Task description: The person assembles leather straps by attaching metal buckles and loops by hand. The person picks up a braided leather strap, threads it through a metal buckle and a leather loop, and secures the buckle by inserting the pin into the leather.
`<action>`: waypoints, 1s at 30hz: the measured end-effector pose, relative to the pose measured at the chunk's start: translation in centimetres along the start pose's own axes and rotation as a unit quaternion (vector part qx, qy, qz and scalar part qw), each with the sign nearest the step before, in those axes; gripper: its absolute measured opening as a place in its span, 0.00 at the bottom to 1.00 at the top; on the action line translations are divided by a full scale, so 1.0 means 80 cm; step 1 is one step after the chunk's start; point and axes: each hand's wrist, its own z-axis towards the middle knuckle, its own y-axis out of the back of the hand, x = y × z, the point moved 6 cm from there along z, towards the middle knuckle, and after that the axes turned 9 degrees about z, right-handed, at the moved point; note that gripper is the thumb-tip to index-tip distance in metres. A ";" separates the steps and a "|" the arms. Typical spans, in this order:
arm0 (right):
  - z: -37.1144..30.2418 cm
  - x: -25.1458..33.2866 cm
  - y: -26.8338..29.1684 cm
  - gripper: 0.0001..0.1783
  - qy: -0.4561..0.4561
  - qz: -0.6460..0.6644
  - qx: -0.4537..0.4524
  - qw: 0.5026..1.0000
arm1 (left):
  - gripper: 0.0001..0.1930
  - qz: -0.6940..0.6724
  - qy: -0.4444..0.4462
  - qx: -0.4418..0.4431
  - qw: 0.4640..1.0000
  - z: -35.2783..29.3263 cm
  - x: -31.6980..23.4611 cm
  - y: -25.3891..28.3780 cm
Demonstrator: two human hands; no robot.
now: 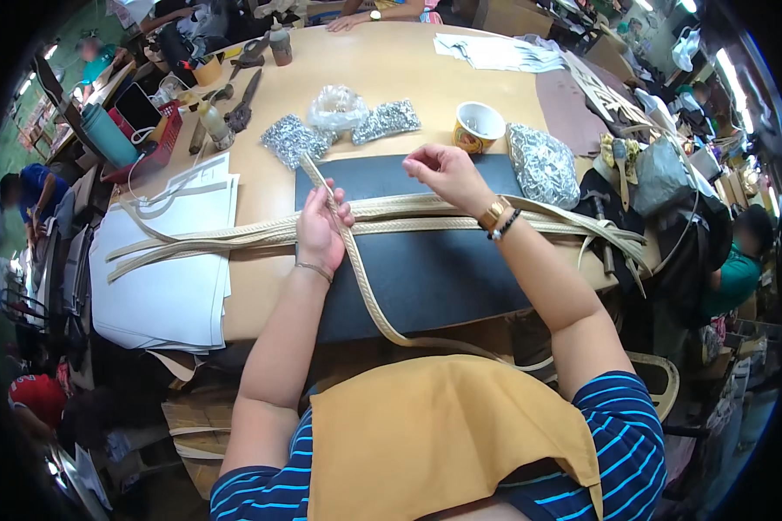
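A long beige strap (367,291) with a braided or stitched face is gripped in my left hand (320,230). Its upper end sticks out past my fingers, and the rest hangs over the table's near edge towards my lap. My right hand (450,176) is raised to the right of it, thumb and fingertips pinched together. Whatever lies between those fingertips is too small to make out. Under both hands, a bundle of similar straps (408,208) stretches left to right across a black mat (434,282).
Beyond the mat are silvery small-part bags (295,141), a crumpled clear bag (337,107) and a yellow paper cup (480,128). A larger bag (543,165) and a hammer (606,239) lie right. Paper sheets (161,286) cover the left. Another person's hand (349,22) rests on the far edge.
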 end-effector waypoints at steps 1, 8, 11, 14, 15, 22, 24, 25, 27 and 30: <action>0.014 -0.005 0.009 0.12 0.009 -0.036 -0.011 0.999 | 0.08 -0.019 -0.002 -0.019 1.000 0.002 0.002 0.002; 0.138 -0.011 -0.014 0.12 0.039 -0.133 0.012 0.990 | 0.07 0.006 -0.010 0.016 1.000 0.001 0.001 -0.008; 0.190 0.001 -0.055 0.12 0.065 -0.191 0.015 0.979 | 0.07 -0.003 -0.010 0.048 0.999 0.003 -0.006 -0.003; 0.228 -0.009 -0.080 0.13 0.064 -0.267 0.030 0.961 | 0.12 -0.080 0.016 0.115 0.990 0.001 -0.013 -0.013; 0.238 -0.014 -0.089 0.14 0.062 -0.311 0.042 0.948 | 0.12 -0.079 0.014 0.112 0.990 0.003 -0.015 -0.010; 0.242 0.026 -0.144 0.14 0.207 -0.286 0.022 0.935 | 0.14 -0.252 0.055 0.212 0.942 0.000 -0.025 -0.015; 0.222 0.042 -0.185 0.14 0.223 -0.346 0.096 0.906 | 0.14 -0.249 0.047 0.206 0.945 -0.001 -0.029 -0.011; 0.213 0.035 -0.203 0.14 0.235 -0.405 0.158 0.870 | 0.14 -0.241 0.046 0.208 0.947 0.000 -0.028 -0.013; 0.206 0.024 -0.216 0.14 0.245 -0.413 0.140 0.866 | 0.14 -0.235 0.043 0.205 0.949 0.003 -0.025 -0.015; 0.210 0.009 -0.214 0.12 0.204 -0.358 0.093 0.906 | 0.14 -0.223 0.036 0.194 0.955 0.005 -0.024 -0.013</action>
